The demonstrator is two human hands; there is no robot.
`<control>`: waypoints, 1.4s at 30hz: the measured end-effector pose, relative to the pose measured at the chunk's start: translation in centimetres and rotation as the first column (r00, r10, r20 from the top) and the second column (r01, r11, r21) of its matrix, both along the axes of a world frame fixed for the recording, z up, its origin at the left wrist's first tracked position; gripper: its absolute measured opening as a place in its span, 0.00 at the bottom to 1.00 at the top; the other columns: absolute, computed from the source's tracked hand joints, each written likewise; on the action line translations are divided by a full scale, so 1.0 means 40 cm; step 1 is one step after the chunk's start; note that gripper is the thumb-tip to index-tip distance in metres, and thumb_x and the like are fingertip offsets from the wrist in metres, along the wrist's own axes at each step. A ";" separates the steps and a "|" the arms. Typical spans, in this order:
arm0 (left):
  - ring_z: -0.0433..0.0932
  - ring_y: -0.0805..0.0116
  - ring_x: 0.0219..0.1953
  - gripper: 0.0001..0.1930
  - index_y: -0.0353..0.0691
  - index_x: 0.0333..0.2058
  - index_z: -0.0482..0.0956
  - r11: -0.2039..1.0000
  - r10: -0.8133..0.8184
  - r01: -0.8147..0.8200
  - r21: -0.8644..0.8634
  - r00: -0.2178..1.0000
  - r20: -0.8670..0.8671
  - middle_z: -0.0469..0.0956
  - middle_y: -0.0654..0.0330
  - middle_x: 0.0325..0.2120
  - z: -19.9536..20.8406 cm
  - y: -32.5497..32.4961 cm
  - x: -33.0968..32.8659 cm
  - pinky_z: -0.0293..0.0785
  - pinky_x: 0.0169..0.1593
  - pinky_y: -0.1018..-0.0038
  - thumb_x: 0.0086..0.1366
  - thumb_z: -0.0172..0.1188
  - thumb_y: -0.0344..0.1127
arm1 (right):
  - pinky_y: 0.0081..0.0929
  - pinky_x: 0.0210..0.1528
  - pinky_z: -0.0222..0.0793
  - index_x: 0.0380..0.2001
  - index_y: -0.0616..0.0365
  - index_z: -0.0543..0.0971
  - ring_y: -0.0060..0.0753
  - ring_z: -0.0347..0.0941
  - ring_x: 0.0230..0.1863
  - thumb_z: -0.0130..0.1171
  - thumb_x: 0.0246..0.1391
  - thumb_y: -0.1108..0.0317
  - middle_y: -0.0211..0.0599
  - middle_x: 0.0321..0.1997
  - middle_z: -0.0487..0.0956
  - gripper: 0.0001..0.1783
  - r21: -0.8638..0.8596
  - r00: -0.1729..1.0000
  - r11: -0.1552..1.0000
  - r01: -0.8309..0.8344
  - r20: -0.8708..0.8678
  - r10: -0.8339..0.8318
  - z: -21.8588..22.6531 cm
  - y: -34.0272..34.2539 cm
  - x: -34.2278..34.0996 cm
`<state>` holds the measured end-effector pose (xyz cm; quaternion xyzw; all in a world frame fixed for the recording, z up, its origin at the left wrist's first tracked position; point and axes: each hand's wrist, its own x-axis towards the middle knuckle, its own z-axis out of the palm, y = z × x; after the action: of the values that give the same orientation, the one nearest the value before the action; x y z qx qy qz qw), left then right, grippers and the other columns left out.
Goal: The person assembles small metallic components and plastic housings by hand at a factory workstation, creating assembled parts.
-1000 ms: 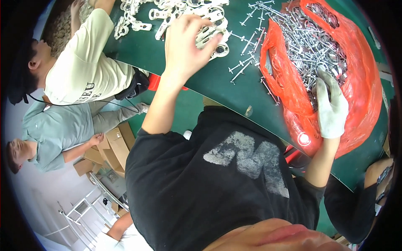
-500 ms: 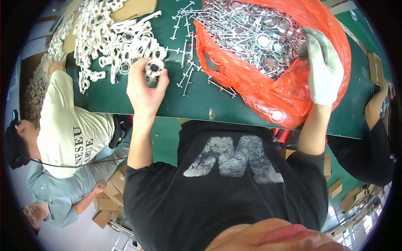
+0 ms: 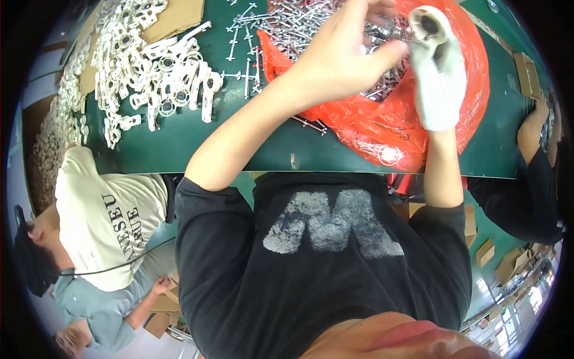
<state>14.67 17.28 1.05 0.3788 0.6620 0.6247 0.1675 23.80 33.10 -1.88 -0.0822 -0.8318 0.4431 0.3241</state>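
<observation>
In my gloved right hand point(image 3: 441, 84), a white plastic part with a round ring end point(image 3: 430, 25) is gripped at the fingertips. My bare left hand point(image 3: 353, 57) reaches across to just left of it, thumb and fingers apart with nothing seen between them; its fingertips are blurred. Beneath both hands lies a red plastic bag point(image 3: 373, 131), spread wide and filled with shiny metal rods and rings point(image 3: 290, 30). My left hand and forearm cover part of that heap. More white plastic parts point(image 3: 164, 72) are piled on the left of the table.
The green table point(image 3: 197, 140) carries thin metal rods point(image 3: 247, 75) between the pile and the bag. Cardboard point(image 3: 179, 18) lies behind the white parts. Two people sit or stand at the left, one in a cream shirt point(image 3: 107, 221). Another person's arm point(image 3: 529, 134) is at the right edge.
My left hand has swung right, from beside the white pile to over the bag. The white ring part it held is now in my gloved right hand. The whole view has shifted slightly.
</observation>
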 end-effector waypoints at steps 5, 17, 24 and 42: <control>0.79 0.59 0.50 0.19 0.46 0.49 0.80 0.941 -0.137 -0.134 -0.311 0.691 -0.710 0.78 0.60 0.46 -0.132 0.020 -0.030 0.81 0.49 0.63 0.61 0.67 0.45 | 0.18 0.47 0.66 0.52 0.60 0.78 0.18 0.72 0.41 0.54 0.65 0.65 0.26 0.41 0.79 0.16 -0.227 0.983 0.960 0.163 0.125 -0.137 0.036 0.064 0.030; 0.84 0.56 0.36 0.10 0.42 0.40 0.75 0.959 -0.059 -0.130 -0.251 0.776 -0.627 0.80 0.57 0.35 -0.139 0.025 -0.013 0.80 0.38 0.64 0.62 0.66 0.31 | 0.18 0.35 0.61 0.43 0.60 0.82 0.15 0.65 0.31 0.55 0.66 0.58 0.24 0.31 0.76 0.16 -0.272 0.930 0.957 0.099 0.368 0.009 0.047 0.075 0.044; 0.81 0.53 0.47 0.26 0.36 0.55 0.69 0.985 0.048 -0.100 -0.141 0.942 -0.331 0.79 0.45 0.48 -0.019 -0.037 -0.026 0.77 0.52 0.64 0.57 0.58 0.16 | 0.36 0.43 0.74 0.49 0.56 0.82 0.44 0.81 0.38 0.61 0.55 0.56 0.48 0.37 0.83 0.22 -0.057 0.819 0.987 -0.147 0.553 0.154 0.083 -0.006 0.036; 0.78 0.55 0.59 0.36 0.36 0.64 0.69 0.976 -0.150 0.204 0.082 0.889 -0.432 0.81 0.53 0.54 -0.117 -0.062 -0.028 0.75 0.60 0.66 0.55 0.67 0.20 | 0.37 0.39 0.74 0.45 0.58 0.82 0.49 0.79 0.33 0.61 0.54 0.62 0.47 0.32 0.82 0.17 -0.184 0.685 0.955 -0.232 0.666 0.295 0.066 -0.041 0.040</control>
<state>13.55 14.78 -3.63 0.5735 0.6048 0.5500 0.0523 25.38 31.46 0.77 -0.1334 -0.8755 0.4579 -0.0776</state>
